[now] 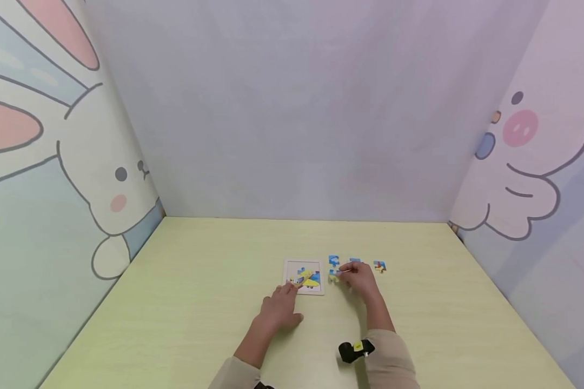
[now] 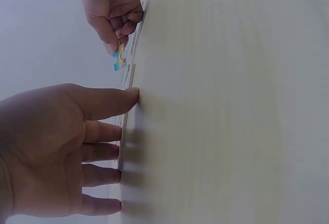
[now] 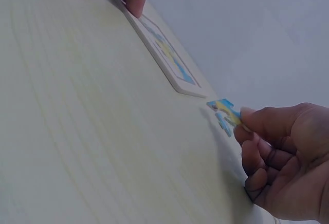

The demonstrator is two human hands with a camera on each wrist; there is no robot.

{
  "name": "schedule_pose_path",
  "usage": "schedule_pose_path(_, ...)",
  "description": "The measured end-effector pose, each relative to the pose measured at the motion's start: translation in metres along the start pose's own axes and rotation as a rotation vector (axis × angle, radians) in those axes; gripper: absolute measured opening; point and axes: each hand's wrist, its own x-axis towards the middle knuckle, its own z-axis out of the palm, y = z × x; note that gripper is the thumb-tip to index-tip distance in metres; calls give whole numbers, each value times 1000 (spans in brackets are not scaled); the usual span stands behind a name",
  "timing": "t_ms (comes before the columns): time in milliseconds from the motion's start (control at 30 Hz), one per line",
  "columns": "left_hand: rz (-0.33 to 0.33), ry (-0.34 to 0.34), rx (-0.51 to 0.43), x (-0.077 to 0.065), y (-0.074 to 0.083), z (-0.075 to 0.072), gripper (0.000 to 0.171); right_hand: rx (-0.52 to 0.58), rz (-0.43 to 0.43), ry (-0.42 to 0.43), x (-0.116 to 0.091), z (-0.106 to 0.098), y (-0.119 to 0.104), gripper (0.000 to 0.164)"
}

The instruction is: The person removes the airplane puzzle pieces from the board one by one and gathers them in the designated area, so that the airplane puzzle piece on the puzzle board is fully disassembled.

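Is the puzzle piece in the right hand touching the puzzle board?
Apart. The right wrist view shows bare table between the puzzle piece, pinched by the right hand, and the puzzle board.

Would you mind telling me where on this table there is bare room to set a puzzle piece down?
The table is bare left of the puzzle tray and left hand, behind the tray toward the back wall, and right of the loose pieces. It is crowded between the tray and the right hand, which pinches a piece.

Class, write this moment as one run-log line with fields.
left hand: fingers press puzzle board edge | right hand: pinches blue-yellow puzzle piece above table | loose pieces: right of board
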Motion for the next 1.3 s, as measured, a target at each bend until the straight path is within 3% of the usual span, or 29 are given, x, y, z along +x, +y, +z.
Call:
schedule_pose_path(400, 22, -58, -95, -1, -7, -4, 68, -127, 53, 39, 3, 6, -1, 8)
schedule_pose_path(833, 33, -73, -160, 1, -9, -10, 61, -95, 66, 12, 5, 3, 0, 19)
schedule_pose_path(1133, 58, -7, -154, 2, -14, -7, 54, -85, 21, 15, 1, 5, -1, 21)
schedule_pose_path(1300, 51, 23, -129, -1, -8, -4, 55, -71, -7, 40, -5, 9, -3, 25)
